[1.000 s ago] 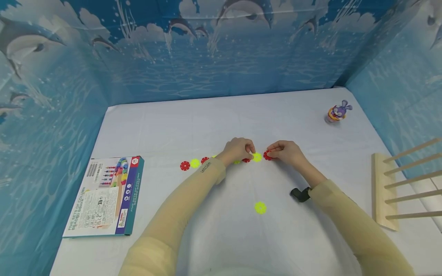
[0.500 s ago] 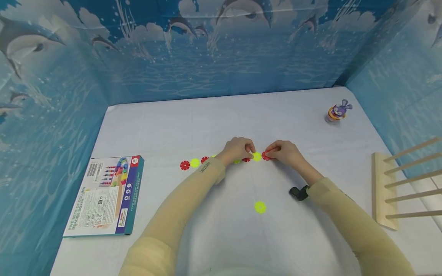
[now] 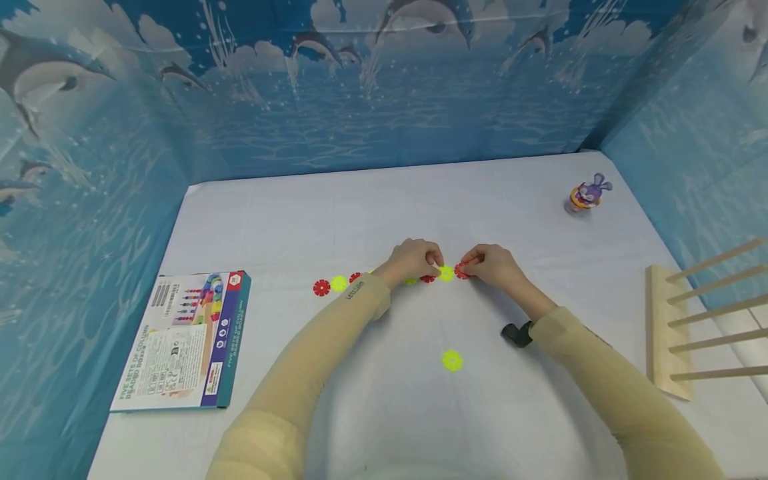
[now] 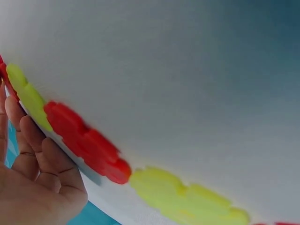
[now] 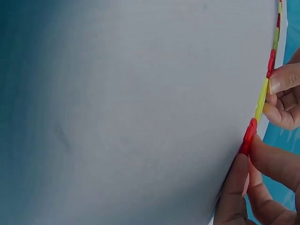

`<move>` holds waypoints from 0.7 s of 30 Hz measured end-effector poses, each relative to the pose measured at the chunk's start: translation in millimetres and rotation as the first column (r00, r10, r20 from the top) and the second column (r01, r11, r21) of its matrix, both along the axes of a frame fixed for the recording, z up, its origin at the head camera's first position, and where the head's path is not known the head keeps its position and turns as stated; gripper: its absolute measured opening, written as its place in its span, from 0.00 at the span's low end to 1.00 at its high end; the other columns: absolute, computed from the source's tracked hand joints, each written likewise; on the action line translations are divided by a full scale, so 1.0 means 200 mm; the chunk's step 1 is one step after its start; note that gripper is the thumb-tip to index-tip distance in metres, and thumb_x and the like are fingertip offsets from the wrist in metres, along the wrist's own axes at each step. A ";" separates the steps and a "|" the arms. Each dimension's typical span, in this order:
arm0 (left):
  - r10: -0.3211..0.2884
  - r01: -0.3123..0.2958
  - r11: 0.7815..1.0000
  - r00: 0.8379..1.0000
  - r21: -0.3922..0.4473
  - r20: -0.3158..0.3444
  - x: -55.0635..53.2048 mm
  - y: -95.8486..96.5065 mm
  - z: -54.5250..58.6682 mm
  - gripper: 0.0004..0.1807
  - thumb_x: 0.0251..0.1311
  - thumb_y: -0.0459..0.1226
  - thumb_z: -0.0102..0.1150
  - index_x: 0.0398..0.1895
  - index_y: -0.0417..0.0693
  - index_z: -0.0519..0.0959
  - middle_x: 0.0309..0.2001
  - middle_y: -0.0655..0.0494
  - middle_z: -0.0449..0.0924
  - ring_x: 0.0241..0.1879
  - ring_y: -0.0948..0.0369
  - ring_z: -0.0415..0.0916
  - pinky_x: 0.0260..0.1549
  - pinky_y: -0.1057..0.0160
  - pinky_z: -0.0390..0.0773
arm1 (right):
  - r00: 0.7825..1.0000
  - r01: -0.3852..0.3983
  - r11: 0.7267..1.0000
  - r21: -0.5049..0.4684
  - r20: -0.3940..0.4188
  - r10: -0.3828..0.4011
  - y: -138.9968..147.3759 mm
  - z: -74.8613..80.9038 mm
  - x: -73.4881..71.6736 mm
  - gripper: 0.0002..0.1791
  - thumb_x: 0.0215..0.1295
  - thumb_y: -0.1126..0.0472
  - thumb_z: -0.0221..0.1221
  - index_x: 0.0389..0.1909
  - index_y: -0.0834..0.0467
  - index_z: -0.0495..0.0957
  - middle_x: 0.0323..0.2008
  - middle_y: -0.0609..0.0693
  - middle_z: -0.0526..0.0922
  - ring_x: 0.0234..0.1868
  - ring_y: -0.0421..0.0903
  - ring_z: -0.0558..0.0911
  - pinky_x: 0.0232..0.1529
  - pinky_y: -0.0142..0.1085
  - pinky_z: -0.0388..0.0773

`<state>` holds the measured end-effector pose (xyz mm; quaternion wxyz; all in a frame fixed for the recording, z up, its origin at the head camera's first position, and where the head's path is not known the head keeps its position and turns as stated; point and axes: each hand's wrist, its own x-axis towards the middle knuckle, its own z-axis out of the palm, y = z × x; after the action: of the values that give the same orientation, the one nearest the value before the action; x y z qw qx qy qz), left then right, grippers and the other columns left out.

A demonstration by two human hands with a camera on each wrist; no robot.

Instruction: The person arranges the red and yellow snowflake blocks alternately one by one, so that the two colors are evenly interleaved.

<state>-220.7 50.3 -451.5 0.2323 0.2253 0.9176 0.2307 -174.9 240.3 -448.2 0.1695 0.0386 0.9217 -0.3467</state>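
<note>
A row of notched plastic discs, alternating red and yellow, lies across the white table. My left hand (image 3: 413, 259) reaches over the row and hides part of it; its thumb and forefinger hold the yellow notched disc (image 3: 447, 273) near the right end. Just right of that, my right hand (image 3: 495, 265) pinches the red notched disc (image 3: 461, 271) by its edge between thumb and fingers. In the right wrist view the red disc (image 5: 249, 136) meets the end of the yellow disc (image 5: 261, 101). Whether their slots are joined is too small to tell.
A loose yellow disc (image 3: 453, 361) lies nearer the front. At the left is a toy box (image 3: 174, 340). A wooden rack with pegs (image 3: 669, 333) stands at the right, and a purple rabbit figure (image 3: 587, 195) at the back right. A black wrist device (image 3: 517, 335) hangs from the right sleeve.
My right hand has moved slightly left, bringing the red disc up against the yellow disc. The left hand has stayed almost still.
</note>
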 end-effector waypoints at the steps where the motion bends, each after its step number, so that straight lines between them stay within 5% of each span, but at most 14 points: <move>1: -0.001 0.001 1.000 1.000 -0.001 -0.001 0.00 0.00 0.00 0.08 0.60 0.43 0.68 0.41 0.58 0.82 0.35 0.63 0.77 0.37 0.64 0.71 0.46 0.62 0.68 | 1.000 0.002 1.000 0.000 0.000 -0.002 0.00 0.00 0.00 0.13 0.65 0.59 0.63 0.45 0.64 0.80 0.36 0.55 0.83 0.34 0.45 0.78 0.34 0.32 0.71; 21: 0.002 -0.001 1.000 0.999 0.005 -0.035 0.00 0.01 0.01 0.06 0.63 0.45 0.63 0.39 0.57 0.81 0.34 0.63 0.79 0.36 0.64 0.74 0.46 0.60 0.69 | 0.999 0.039 0.999 0.019 0.004 -0.039 0.00 0.00 0.01 0.10 0.64 0.61 0.61 0.42 0.63 0.80 0.33 0.54 0.81 0.32 0.45 0.76 0.32 0.31 0.71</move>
<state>-220.0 52.6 -449.4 0.2156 0.2292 0.9211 0.2293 -173.3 239.9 -447.6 0.1643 0.0587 0.9238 -0.3409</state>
